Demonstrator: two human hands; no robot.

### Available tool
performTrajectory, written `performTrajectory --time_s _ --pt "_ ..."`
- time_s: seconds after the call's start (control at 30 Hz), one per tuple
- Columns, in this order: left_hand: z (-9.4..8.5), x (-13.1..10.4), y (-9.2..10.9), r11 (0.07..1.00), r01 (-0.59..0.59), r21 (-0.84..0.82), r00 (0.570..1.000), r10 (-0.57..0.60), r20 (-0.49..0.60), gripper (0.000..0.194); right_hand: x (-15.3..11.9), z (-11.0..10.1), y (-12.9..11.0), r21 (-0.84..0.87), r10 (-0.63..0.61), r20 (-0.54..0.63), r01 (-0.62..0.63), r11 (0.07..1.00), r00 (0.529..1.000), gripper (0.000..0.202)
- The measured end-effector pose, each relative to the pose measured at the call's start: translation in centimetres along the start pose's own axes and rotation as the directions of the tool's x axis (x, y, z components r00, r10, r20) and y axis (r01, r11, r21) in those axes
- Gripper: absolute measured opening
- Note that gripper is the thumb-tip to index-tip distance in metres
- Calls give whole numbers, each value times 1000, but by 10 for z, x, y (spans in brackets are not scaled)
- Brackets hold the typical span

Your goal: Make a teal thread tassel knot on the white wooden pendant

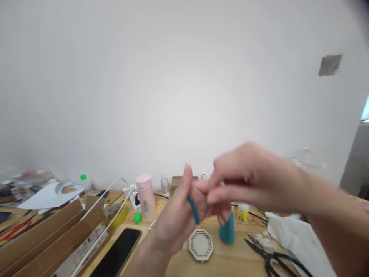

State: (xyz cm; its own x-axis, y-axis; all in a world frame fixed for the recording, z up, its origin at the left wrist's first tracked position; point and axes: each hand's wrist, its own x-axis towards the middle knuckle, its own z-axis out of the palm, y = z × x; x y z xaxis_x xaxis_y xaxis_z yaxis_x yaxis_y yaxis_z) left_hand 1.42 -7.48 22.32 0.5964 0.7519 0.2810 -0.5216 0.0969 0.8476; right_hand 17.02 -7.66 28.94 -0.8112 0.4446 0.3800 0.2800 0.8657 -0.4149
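Across the left hand (178, 219), between its raised thumb and its fingers, runs the teal strand (193, 211). The right hand (248, 181) comes in from the other side, its thumb and forefinger close together at the left fingertips; blur hides whether they grip any of the strand, so I cannot tell. The left thumb stands apart from the fingers, and whether those fingers clamp the strand I cannot tell either.

The step in hand looks like working the strand around the left fingers. To do it well, the left hand is best kept steady and the strand lightly taut: too slack and it may slide off, too tight and it may bite into the skin. Small, even moves of the right fingertips should keep it from twisting. The scissors (268, 256), below the right hand, are worth keeping clear of any loose length.

The strand shows as a narrow, slightly bowed, matt band of deep blue-green, its ends lost among the fingers. Just below the right fingertips stands a cone (227, 231) of similar colour, wider at the foot, its top partly covered. Below the left fingers a pale eight-sided plaque (201, 245) lies flat, its border fretted.
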Motion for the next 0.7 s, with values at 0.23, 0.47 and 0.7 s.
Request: performTrajectory --time_s 0.23,0.47,0.7 --pt "-49 -22 -102 812 499 -303 832 -547 -96 85 -27 85 54 -144 48 15 -46 989 999 18" --pt "-51 -32 -139 763 530 -371 826 -563 22 95 -25 108 83 -25 56 11 -55 998 998 21" --pt "-45 -40 -125 780 495 -383 865 -485 131 92 -38 150 107 367 322 -60 -279 887 945 21"
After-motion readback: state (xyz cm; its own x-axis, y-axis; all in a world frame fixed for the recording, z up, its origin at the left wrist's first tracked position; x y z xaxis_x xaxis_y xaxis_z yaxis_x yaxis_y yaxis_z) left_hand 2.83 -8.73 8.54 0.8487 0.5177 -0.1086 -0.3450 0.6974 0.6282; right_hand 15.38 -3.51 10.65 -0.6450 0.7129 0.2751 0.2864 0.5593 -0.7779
